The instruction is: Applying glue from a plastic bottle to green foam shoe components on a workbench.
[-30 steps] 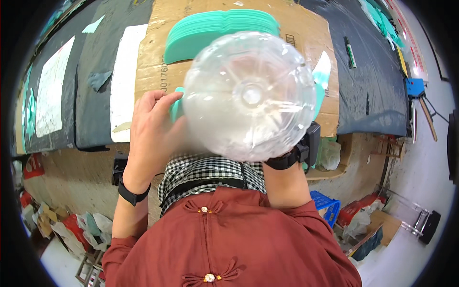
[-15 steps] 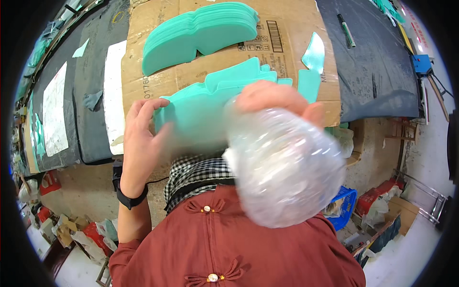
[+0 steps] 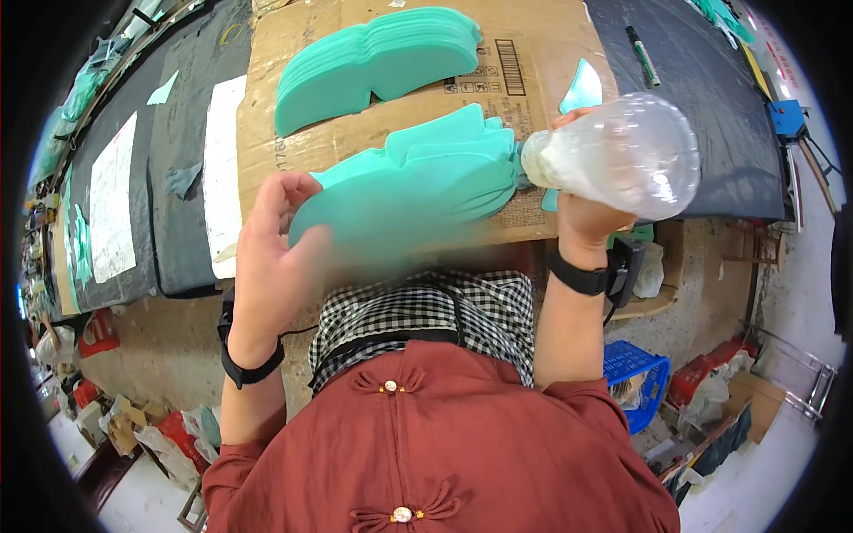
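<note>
My left hand (image 3: 277,235) pinches the left end of a fanned pile of teal sheet pieces (image 3: 444,182), thumb near and fingers far; its thumb and the pile's near edge are blurred. My right hand (image 3: 591,218) grips a clear plastic bottle (image 3: 653,155) lying tilted on its side. The narrow neck points left at the pile's right end, and something whitish shows inside. Whether the neck touches the pieces I cannot tell. Beyond the pile sits a neat, thick stack of teal pieces (image 3: 382,71) with a notch in its near edge.
Flattened cardboard (image 3: 418,107) lies under the teal pieces. A loose teal scrap (image 3: 582,86) is partly hidden behind my right hand. White sheets (image 3: 114,204) lie on the dark table at left, a marker pen (image 3: 641,55) at far right. A blue basket (image 3: 653,395) stands on the floor.
The bottle has swung from above my chest up and right, and its neck now points at the pile. The pile's right end is uncovered. My left hand keeps its grip.
</note>
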`<action>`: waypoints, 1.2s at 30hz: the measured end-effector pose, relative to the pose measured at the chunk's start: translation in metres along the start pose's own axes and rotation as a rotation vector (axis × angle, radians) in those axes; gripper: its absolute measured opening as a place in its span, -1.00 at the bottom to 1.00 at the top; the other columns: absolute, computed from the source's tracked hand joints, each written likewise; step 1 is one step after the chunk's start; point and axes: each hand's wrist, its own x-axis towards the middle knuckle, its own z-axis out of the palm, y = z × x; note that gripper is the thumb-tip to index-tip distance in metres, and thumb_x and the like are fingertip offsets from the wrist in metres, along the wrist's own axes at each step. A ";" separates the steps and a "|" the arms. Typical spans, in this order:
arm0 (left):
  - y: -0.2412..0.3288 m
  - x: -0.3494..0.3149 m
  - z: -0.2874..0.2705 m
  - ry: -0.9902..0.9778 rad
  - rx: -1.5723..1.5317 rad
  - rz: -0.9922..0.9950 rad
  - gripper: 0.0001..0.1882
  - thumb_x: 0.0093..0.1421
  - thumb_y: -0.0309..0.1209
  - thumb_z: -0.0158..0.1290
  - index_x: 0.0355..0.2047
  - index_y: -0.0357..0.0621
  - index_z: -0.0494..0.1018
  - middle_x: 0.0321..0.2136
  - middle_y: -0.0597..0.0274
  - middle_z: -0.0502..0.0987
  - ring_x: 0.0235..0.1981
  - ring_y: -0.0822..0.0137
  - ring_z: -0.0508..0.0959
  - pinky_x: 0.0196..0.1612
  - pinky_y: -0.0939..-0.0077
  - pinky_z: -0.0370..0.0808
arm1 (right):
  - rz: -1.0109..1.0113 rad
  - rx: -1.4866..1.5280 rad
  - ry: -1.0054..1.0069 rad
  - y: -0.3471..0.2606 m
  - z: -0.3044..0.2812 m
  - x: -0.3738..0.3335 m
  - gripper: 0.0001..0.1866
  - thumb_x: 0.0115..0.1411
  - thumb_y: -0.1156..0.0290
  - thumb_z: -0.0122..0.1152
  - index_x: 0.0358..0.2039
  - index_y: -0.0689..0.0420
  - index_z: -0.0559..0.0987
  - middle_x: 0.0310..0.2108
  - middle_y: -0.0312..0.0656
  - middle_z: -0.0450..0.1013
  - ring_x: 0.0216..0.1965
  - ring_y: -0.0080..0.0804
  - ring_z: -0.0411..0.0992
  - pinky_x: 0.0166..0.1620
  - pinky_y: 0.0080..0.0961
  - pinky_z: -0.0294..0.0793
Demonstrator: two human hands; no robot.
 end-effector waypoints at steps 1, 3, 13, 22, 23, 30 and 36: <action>-0.001 0.002 0.000 -0.013 -0.054 -0.008 -0.65 0.11 -0.61 0.06 -0.05 -0.26 0.40 -0.22 0.29 0.46 -0.21 0.49 0.44 -0.08 0.57 0.42 | 0.037 0.007 0.042 0.004 -0.003 0.003 -0.62 0.18 0.28 0.35 -0.15 0.30 0.50 -0.30 0.04 0.54 -0.27 -0.15 0.55 -0.17 -0.24 0.58; -0.002 0.000 0.000 -0.011 -0.105 -0.027 -0.65 0.12 -0.61 0.05 -0.05 -0.27 0.39 -0.21 0.29 0.46 -0.21 0.51 0.44 -0.09 0.61 0.42 | 0.245 0.493 0.083 -0.027 0.004 0.014 -0.57 0.21 0.19 0.30 -0.11 0.30 0.49 -0.28 0.05 0.54 -0.25 -0.14 0.55 -0.15 -0.24 0.58; 0.005 -0.001 0.000 -0.060 -0.272 -0.090 -0.62 0.08 -0.61 0.07 -0.05 -0.21 0.40 -0.17 0.31 0.45 -0.16 0.50 0.45 -0.01 0.60 0.40 | 0.031 0.201 -0.128 -0.009 0.030 -0.003 -0.42 0.20 0.25 0.39 0.10 0.32 0.42 -0.13 0.05 0.50 -0.19 -0.09 0.55 -0.13 -0.16 0.64; 0.016 -0.006 -0.010 0.051 -0.283 0.288 -0.70 0.10 -0.72 0.02 -0.14 -0.24 0.42 -0.18 0.27 0.47 -0.13 0.42 0.47 -0.01 0.53 0.41 | 0.697 1.223 0.327 0.006 -0.047 0.026 -0.49 0.30 0.00 0.00 -0.12 0.26 0.54 -0.26 0.01 0.55 -0.27 -0.09 0.55 -0.16 -0.15 0.58; 0.010 -0.003 -0.011 0.110 -0.094 0.538 -0.74 0.11 -0.75 -0.02 -0.19 -0.26 0.44 -0.20 0.26 0.49 -0.14 0.40 0.50 -0.05 0.52 0.45 | 0.681 1.220 0.363 0.002 -0.049 0.029 -0.49 0.30 -0.01 -0.01 -0.12 0.26 0.54 -0.27 0.01 0.55 -0.27 -0.10 0.56 -0.16 -0.15 0.58; -0.037 0.003 -0.003 0.065 0.530 0.664 -0.69 -0.10 -0.75 0.02 -0.32 -0.19 0.50 -0.24 0.09 0.50 -0.14 0.01 0.49 0.02 0.20 0.40 | 0.491 0.987 0.104 -0.032 -0.013 0.023 -0.46 0.35 0.00 0.03 0.02 0.27 0.47 -0.17 0.03 0.55 -0.20 -0.09 0.57 -0.08 -0.09 0.60; -0.038 0.000 -0.006 -0.023 0.598 0.580 -0.68 -0.06 -0.71 0.00 -0.29 -0.13 0.54 -0.17 0.18 0.54 0.01 0.00 0.51 0.29 -0.05 0.26 | 0.385 0.958 -0.365 -0.078 0.047 0.000 -0.50 0.30 0.06 0.15 -0.11 0.35 0.49 -0.25 0.11 0.55 -0.24 -0.14 0.56 -0.16 -0.27 0.60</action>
